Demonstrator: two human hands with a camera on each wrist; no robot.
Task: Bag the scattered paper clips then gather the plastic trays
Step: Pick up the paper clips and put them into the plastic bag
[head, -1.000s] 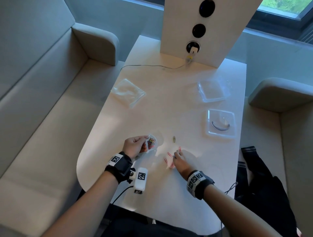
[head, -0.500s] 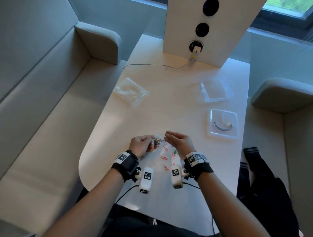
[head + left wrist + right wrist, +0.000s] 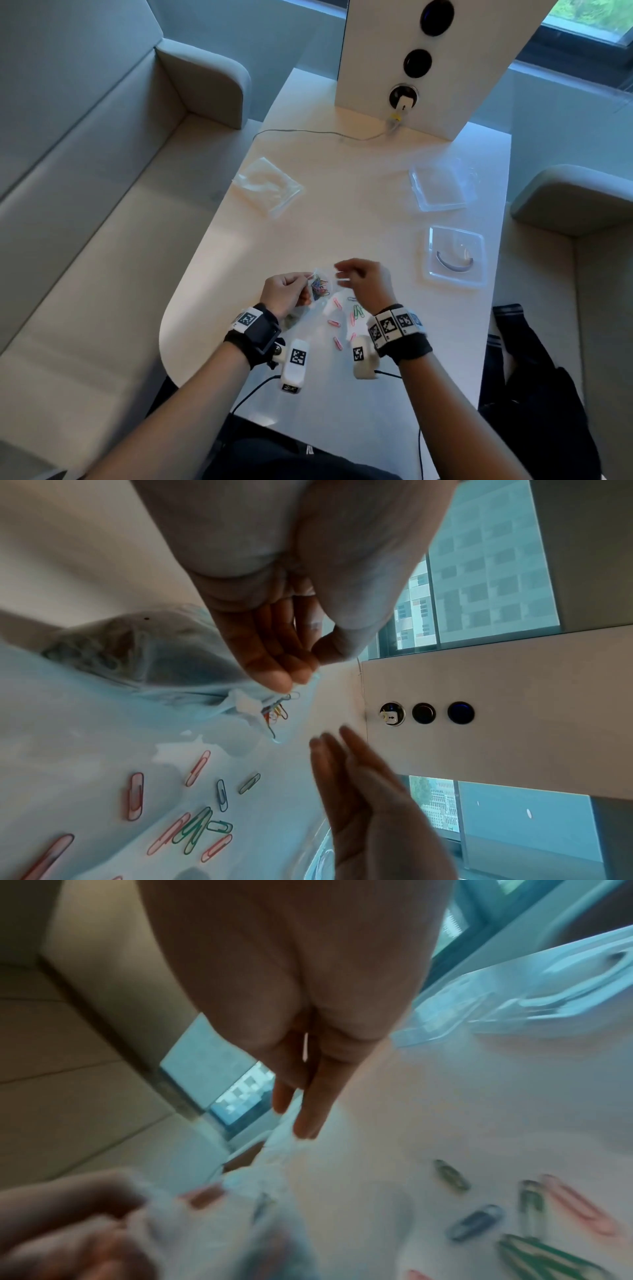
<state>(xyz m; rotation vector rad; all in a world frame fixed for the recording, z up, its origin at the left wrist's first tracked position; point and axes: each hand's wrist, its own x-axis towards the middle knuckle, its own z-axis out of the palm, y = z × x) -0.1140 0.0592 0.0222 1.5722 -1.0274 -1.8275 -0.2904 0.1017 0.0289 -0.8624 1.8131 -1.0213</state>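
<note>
My left hand (image 3: 301, 286) pinches the top edge of a small clear bag (image 3: 320, 289) with several coloured paper clips inside, just above the table. In the left wrist view thumb and fingers (image 3: 291, 669) meet on the bag (image 3: 164, 656). My right hand (image 3: 346, 275) hovers beside the bag's mouth, its fingers (image 3: 342, 753) straight, apart from the bag and holding nothing. Several loose pink, green and blue paper clips (image 3: 346, 318) lie on the table under both hands. Two clear plastic trays (image 3: 438, 190) (image 3: 479, 240) sit at the right; the nearer one holds a curved grey piece.
A second clear bag (image 3: 267, 186) lies at the table's left. A white panel (image 3: 376, 51) with round sockets stands at the far end, its cable (image 3: 308, 132) trailing left. Grey sofas flank the table (image 3: 394, 212). Dark clothing (image 3: 534, 377) lies on the right seat.
My right hand rose from the loose clips on the table to the bag's mouth, and its fingers are now spread straight. The left hand kept holding the bag, slightly higher.
</note>
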